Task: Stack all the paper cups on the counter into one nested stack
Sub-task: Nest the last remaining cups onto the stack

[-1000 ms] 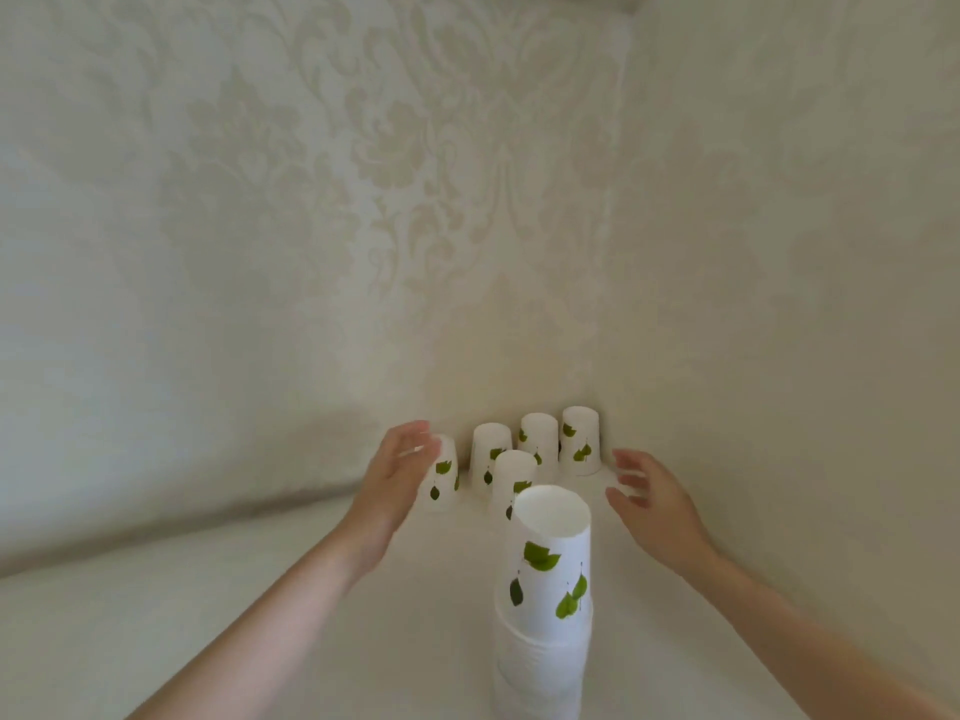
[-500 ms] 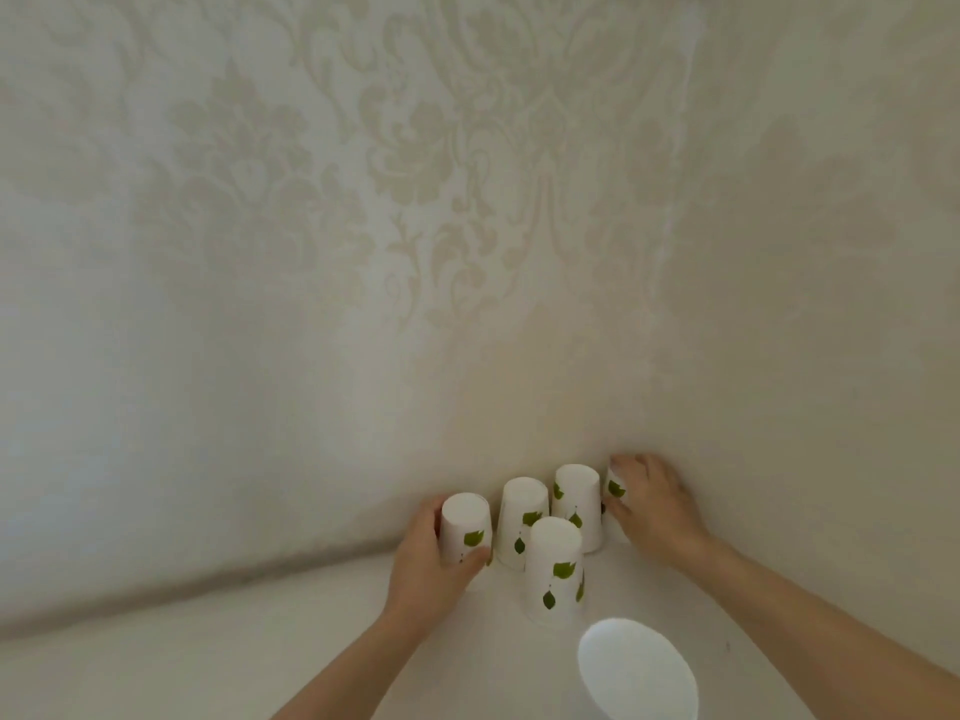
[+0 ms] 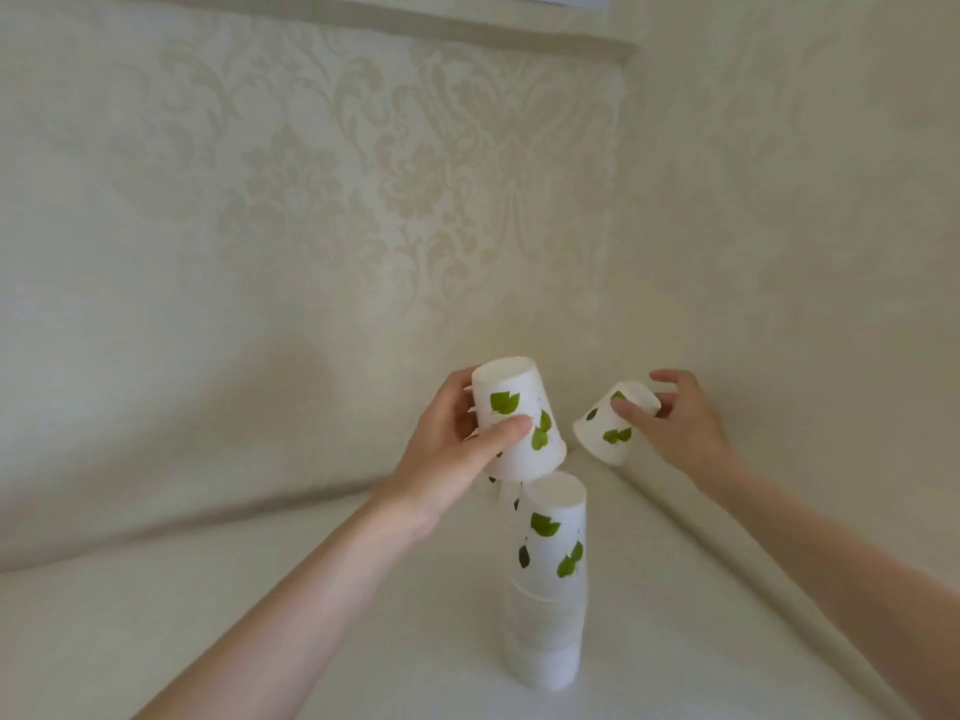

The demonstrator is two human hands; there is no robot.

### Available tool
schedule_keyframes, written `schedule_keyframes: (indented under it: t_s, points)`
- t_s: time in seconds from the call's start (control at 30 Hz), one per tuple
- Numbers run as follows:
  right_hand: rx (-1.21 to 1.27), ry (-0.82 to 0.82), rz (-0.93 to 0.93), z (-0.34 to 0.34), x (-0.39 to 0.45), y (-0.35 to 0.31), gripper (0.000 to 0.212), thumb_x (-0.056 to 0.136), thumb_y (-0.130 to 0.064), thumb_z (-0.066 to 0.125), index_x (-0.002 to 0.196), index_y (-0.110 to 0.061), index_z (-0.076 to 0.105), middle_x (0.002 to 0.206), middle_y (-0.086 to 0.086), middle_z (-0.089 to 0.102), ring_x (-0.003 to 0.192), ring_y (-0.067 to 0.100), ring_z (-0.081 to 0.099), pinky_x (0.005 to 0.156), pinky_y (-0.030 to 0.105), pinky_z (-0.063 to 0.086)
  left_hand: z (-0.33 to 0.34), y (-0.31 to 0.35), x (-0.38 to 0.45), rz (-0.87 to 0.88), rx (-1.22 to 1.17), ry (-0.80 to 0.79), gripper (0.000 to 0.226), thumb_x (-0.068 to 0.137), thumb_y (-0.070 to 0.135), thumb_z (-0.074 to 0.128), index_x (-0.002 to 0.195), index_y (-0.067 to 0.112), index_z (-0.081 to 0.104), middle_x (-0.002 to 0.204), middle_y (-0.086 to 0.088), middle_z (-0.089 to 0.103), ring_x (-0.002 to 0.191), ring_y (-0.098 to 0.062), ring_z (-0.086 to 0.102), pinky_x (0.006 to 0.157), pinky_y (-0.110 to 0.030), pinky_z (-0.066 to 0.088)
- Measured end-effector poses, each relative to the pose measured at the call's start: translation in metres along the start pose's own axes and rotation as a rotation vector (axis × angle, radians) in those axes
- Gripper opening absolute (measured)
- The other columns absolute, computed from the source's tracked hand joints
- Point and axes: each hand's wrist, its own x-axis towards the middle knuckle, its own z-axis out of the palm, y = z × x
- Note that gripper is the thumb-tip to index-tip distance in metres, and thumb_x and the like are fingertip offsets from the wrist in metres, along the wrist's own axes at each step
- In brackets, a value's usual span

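A stack of upside-down white paper cups with green leaf prints (image 3: 548, 584) stands on the counter in front of me. My left hand (image 3: 457, 449) grips one inverted leaf-print cup (image 3: 519, 418) in the air, just above and slightly left of the stack's top. My right hand (image 3: 675, 423) holds another cup (image 3: 608, 423) tilted, its bottom toward my palm, lifted to the right of the stack. Parts of further cups (image 3: 506, 498) show behind the stack, mostly hidden by my left hand and its cup.
The white counter (image 3: 208, 626) ends in a corner formed by two walls with pale damask wallpaper (image 3: 363, 200). The right wall runs close along my right forearm.
Both hands have lifted a cup each off the counter from the group near the corner and brought them back toward the stack. The view has tilted so the stack is in full view.
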Motion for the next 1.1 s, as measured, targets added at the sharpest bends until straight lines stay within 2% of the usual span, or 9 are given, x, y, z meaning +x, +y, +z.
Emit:
schedule_keyframes:
  t_s: [0.1, 0.23, 0.37, 0.5, 0.67, 0.8, 0.93, 1.03, 1.1]
  points:
    - [0.023, -0.03, -0.099, -0.028, -0.019, -0.033, 0.059, 0.085, -0.039, 0.07, 0.134, -0.021, 0.042, 0.11, 0.001, 0.067, 0.096, 0.022, 0.063, 0.083, 0.035, 0.048, 0.015, 0.008, -0.021, 0.013, 0.041, -0.076, 0.057, 0.066, 0.029, 0.081, 0.119, 0.029, 0.059, 0.114, 0.002, 0.073, 0.104, -0.014, 0.07, 0.087, -0.028, 0.058]
    - [0.069, -0.085, -0.236, -0.048, -0.045, -0.066, 0.053, 0.09, -0.037, 0.063, 0.134, -0.021, 0.039, 0.113, 0.009, 0.068, 0.097, 0.027, 0.065, 0.092, 0.046, 0.053, 0.024, -0.005, -0.039, -0.005, 0.097, -0.098, 0.061, 0.069, 0.021, 0.082, 0.124, 0.025, 0.057, 0.119, -0.003, 0.07, 0.108, -0.02, 0.068, 0.092, -0.034, 0.056]
    - [0.072, -0.17, -0.337, -0.047, -0.068, -0.085, 0.049, 0.09, -0.031, 0.064, 0.132, -0.024, 0.039, 0.103, -0.002, 0.069, 0.092, 0.018, 0.064, 0.085, 0.036, 0.051, 0.025, -0.026, -0.05, -0.109, 0.14, -0.156, 0.066, 0.066, 0.029, 0.084, 0.125, 0.032, 0.055, 0.122, 0.0, 0.067, 0.112, -0.016, 0.066, 0.097, -0.037, 0.054]
    - [0.048, -0.298, -0.368, -0.037, -0.084, -0.086, 0.049, 0.088, -0.029, 0.067, 0.126, -0.034, 0.037, 0.111, -0.004, 0.068, 0.107, 0.016, 0.064, 0.088, 0.033, 0.054, 0.023, -0.041, -0.057, -0.183, 0.145, -0.2, 0.061, 0.073, 0.02, 0.083, 0.124, 0.036, 0.054, 0.122, 0.008, 0.069, 0.114, -0.009, 0.065, 0.101, -0.034, 0.051]
    - [0.028, -0.4, -0.372, -0.023, -0.1, -0.076, 0.06, 0.083, -0.025, 0.074, 0.131, -0.03, 0.038, 0.114, -0.004, 0.067, 0.109, 0.01, 0.064, 0.086, 0.028, 0.058, -0.008, -0.05, -0.058, -0.276, 0.16, -0.275, 0.11, 0.056, 0.018, 0.093, 0.146, 0.036, 0.031, 0.14, 0.01, 0.053, 0.133, -0.005, 0.047, 0.115, -0.03, 0.034]
    - [0.007, -0.463, -0.358, -0.012, -0.106, -0.06, 0.07, 0.078, -0.024, 0.08, 0.133, -0.03, 0.038, 0.112, -0.009, 0.067, 0.106, 0.01, 0.065, 0.085, 0.026, 0.058, -0.044, -0.059, -0.052, -0.368, 0.261, -0.395, 0.115, 0.059, -0.009, 0.075, 0.145, 0.044, 0.021, 0.147, 0.012, 0.035, 0.137, -0.013, 0.037, 0.116, -0.033, 0.031]
    - [-0.034, -0.577, -0.328, -0.003, -0.1, -0.044, 0.076, 0.072, -0.027, 0.084, 0.133, -0.034, 0.04, 0.119, -0.007, 0.066, 0.11, 0.009, 0.064, 0.088, 0.028, 0.057, -0.053, -0.07, -0.028, -0.338, 0.372, -0.141, 0.089, 0.071, -0.021, 0.043, 0.141, 0.034, 0.034, 0.147, 0.004, 0.038, 0.137, -0.018, 0.04, 0.109, -0.029, 0.038]
    - [0.111, -0.664, -0.257, -0.005, -0.087, -0.03, 0.069, 0.073, -0.05, 0.075, 0.134, -0.037, 0.044, 0.125, -0.007, 0.063, 0.12, 0.007, 0.059, 0.093, 0.032, 0.054, -0.048, -0.079, 0.0, -0.308, 0.379, 0.068, 0.067, 0.081, -0.011, 0.046, 0.135, 0.029, 0.043, 0.142, 0.001, 0.043, 0.13, -0.019, 0.046, 0.093, -0.03, 0.044]
    - [0.235, -0.536, -0.138, 0.0, -0.071, -0.017, 0.056, 0.081, -0.065, 0.057, 0.127, -0.035, 0.053, 0.122, -0.004, 0.064, 0.119, 0.012, 0.06, 0.097, 0.039, 0.053, -0.041, -0.086, 0.02, -0.31, 0.38, 0.115, 0.06, 0.086, 0.001, 0.055, 0.137, 0.029, 0.044, 0.143, 0.0, 0.043, 0.128, -0.019, 0.047, 0.087, -0.03, 0.043]
